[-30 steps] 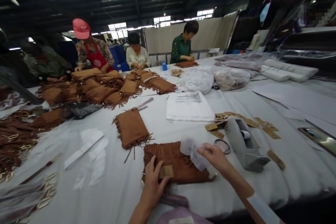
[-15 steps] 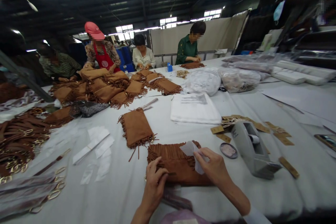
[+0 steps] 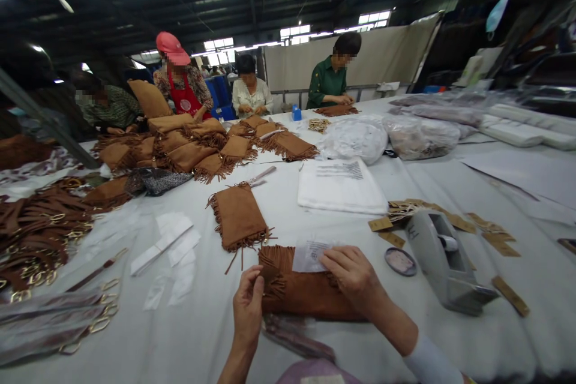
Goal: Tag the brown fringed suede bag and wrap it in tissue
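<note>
While I watch the head view, I see the brown fringed pouch [image 3: 306, 291] lying flat on the white table [image 3: 216, 336], right between the two hands. Left hand [image 3: 247, 311] pinches the pouch's fringed left edge with narrow fingers. Right hand [image 3: 353, 276] rests on its upper right, closed on a white paper slip [image 3: 309, 255]. Its long axis runs left to right, fringe toward the far side. A tape dispenser [image 3: 443, 261] stands near, to the right.
</note>
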Action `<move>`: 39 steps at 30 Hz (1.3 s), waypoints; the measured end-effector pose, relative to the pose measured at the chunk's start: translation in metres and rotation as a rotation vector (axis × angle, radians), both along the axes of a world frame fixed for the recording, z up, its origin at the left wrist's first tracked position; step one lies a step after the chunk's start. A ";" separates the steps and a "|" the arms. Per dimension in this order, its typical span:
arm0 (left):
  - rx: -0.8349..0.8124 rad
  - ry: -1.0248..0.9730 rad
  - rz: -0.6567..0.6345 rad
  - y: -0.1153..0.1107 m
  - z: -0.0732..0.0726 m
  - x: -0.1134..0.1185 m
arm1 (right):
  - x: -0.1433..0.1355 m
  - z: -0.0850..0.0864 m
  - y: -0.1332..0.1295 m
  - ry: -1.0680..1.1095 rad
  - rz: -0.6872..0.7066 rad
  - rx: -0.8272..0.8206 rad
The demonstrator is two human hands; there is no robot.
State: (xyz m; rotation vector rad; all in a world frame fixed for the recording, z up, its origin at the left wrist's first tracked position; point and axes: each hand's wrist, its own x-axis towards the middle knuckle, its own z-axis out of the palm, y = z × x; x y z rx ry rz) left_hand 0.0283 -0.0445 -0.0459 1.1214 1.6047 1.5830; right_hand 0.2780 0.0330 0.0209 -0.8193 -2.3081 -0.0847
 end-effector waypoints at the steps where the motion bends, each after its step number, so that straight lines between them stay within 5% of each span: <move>1: 0.003 -0.001 0.007 0.000 0.001 0.000 | -0.004 0.000 -0.001 -0.026 0.025 -0.002; 5: -0.001 -0.016 0.021 0.003 0.001 0.000 | -0.031 -0.011 -0.005 -0.122 0.120 -0.013; 11: 0.058 0.082 -0.016 0.008 0.004 -0.005 | -0.062 -0.055 -0.006 -0.131 0.141 -0.040; 15: -0.010 0.295 -0.214 0.022 0.005 -0.001 | -0.067 -0.080 -0.009 -0.143 0.135 -0.139; 18: -0.154 0.444 -0.452 0.038 0.000 0.002 | -0.062 -0.088 -0.015 -0.085 0.154 -0.218; 22: -0.230 0.512 -0.583 0.056 -0.006 0.001 | -0.044 -0.090 -0.023 0.074 0.176 -0.219; 27: -0.242 0.584 -0.726 0.068 -0.002 0.002 | -0.001 -0.088 -0.040 0.185 -0.046 -0.135; 30: -0.235 0.644 -0.719 0.071 0.002 0.012 | 0.016 -0.093 -0.061 0.206 -0.146 -0.196; 35: -0.146 0.780 -0.636 0.061 0.008 0.018 | 0.008 -0.117 -0.095 -0.005 0.056 -0.251; 39: -0.031 0.943 -0.619 0.036 0.000 0.005 | -0.006 -0.125 -0.097 -0.032 -0.026 -0.251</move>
